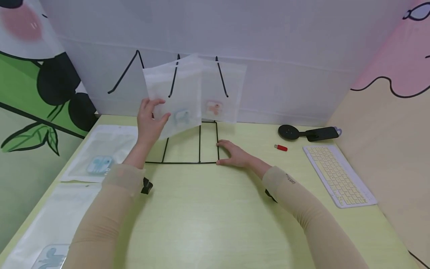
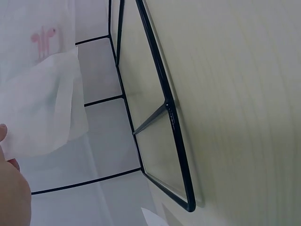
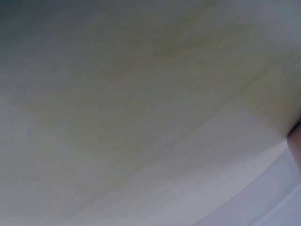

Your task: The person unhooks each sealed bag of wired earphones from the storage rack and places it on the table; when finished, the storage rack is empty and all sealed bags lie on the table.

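Observation:
A black wire display rack stands against the back wall, with long hooks slanting forward from its upper part. On it hang a translucent white bag with a pale blue printed item and one with a pinkish-red item. My left hand is at the left edge of the blue-printed bag, thumb and fingers spread apart against its front; that bag slants. At the rack's right base wire, my right hand rests fingertips and thumb, the thumb near the front corner. The right wrist view shows mostly blurred pale surface.
More white bags lie along the table's left side, one behind and one nearer. Toward the right are a white keyboard, a black long-handled object and a red USB stick.

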The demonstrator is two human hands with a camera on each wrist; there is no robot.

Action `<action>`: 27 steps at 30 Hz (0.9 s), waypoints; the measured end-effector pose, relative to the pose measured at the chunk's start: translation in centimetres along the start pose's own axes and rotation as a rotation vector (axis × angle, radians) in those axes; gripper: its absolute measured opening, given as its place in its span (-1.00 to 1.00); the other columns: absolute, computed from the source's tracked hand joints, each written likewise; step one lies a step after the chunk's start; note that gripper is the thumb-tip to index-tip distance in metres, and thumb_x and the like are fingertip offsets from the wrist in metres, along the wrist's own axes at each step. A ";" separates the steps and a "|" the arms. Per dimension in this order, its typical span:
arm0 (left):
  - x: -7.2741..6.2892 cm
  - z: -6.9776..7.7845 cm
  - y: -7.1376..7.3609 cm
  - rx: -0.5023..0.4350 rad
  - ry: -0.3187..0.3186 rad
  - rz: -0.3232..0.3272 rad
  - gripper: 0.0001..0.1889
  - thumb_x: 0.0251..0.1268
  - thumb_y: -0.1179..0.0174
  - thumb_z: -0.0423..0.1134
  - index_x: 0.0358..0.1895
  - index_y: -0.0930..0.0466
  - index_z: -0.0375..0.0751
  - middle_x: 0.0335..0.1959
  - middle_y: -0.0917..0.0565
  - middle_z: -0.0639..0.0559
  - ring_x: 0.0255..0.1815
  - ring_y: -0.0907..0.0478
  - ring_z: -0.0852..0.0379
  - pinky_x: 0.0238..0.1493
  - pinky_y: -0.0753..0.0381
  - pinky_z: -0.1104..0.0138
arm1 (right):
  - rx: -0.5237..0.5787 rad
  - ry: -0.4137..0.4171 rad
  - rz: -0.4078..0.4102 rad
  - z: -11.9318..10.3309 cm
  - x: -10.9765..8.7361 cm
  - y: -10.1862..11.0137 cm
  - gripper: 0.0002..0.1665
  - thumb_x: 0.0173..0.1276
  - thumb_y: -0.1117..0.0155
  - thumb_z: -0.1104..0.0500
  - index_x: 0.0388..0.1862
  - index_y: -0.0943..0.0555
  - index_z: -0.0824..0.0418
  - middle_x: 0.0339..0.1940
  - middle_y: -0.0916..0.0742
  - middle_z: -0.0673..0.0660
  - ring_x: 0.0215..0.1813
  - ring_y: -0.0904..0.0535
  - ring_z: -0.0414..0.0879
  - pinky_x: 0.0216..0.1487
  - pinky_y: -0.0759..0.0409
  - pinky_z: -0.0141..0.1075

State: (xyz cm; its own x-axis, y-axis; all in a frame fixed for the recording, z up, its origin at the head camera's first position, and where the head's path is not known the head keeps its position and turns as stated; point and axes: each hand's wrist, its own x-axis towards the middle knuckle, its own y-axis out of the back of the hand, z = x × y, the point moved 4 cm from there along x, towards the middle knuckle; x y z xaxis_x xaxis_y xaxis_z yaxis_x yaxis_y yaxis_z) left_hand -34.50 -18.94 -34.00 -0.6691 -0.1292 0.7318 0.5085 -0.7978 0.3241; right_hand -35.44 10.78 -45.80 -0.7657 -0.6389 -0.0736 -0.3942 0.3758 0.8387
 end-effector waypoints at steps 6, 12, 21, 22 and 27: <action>-0.3 0.3 0.2 0.011 -0.073 0.052 -0.66 0.05 -0.37 -0.40 -0.04 -0.62 -0.18 -0.15 -0.50 -0.17 -0.53 -0.23 0.17 -0.49 -0.24 0.49 | -0.008 0.002 0.003 -0.1 0.0 0.0 -0.05 0.23 -0.29 -0.20 0.47 -0.14 0.10 0.52 -0.14 0.12 0.53 0.02 0.03 0.49 0.01 -0.09; -0.5 1.0 0.7 0.020 -0.077 0.079 -0.63 0.03 -0.38 -0.40 -0.03 -0.63 -0.17 -0.14 -0.54 -0.14 -0.51 -0.29 0.13 -0.49 -0.24 0.58 | -0.007 0.004 0.006 0.0 0.0 -0.1 -0.06 0.23 -0.29 -0.20 0.47 -0.15 0.10 0.52 -0.15 0.12 0.53 0.01 0.03 0.48 0.01 -0.09; -0.8 1.7 1.6 -0.020 -0.099 0.081 -0.59 0.03 -0.37 -0.43 0.03 -0.62 -0.19 -0.10 -0.56 -0.16 -0.37 -0.35 0.08 -0.52 -0.21 0.66 | -0.003 0.003 0.000 -0.2 -0.1 0.1 -0.05 0.22 -0.29 -0.20 0.47 -0.15 0.11 0.52 -0.15 0.13 0.53 0.00 0.05 0.48 0.01 -0.08; -0.8 1.8 1.7 -0.016 -0.105 0.074 -0.58 0.05 -0.37 -0.42 0.05 -0.61 -0.19 -0.09 -0.56 -0.17 -0.35 -0.35 0.08 -0.51 -0.23 0.65 | 0.000 -0.001 -0.003 -0.3 -0.1 0.2 -0.04 0.22 -0.29 -0.21 0.48 -0.14 0.10 0.52 -0.14 0.13 0.53 0.01 0.04 0.48 0.02 -0.08; -0.9 2.2 2.3 0.016 -0.111 0.062 -0.52 0.07 -0.35 -0.44 0.13 -0.55 -0.19 -0.05 -0.55 -0.18 -0.33 -0.36 0.07 -0.46 -0.28 0.65 | 0.022 -0.016 -0.013 -0.3 -0.1 0.3 -0.04 0.21 -0.30 -0.21 0.47 -0.15 0.08 0.53 -0.14 0.11 0.53 0.02 0.03 0.49 0.02 -0.09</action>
State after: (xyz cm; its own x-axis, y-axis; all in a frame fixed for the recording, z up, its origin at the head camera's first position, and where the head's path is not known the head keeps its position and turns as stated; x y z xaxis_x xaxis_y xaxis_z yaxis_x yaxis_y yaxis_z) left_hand -31.59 -19.34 -32.58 -0.5725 -0.1109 0.8123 0.5562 -0.7805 0.2854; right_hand -35.27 10.76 -45.39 -0.7682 -0.6334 -0.0931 -0.4151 0.3821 0.8256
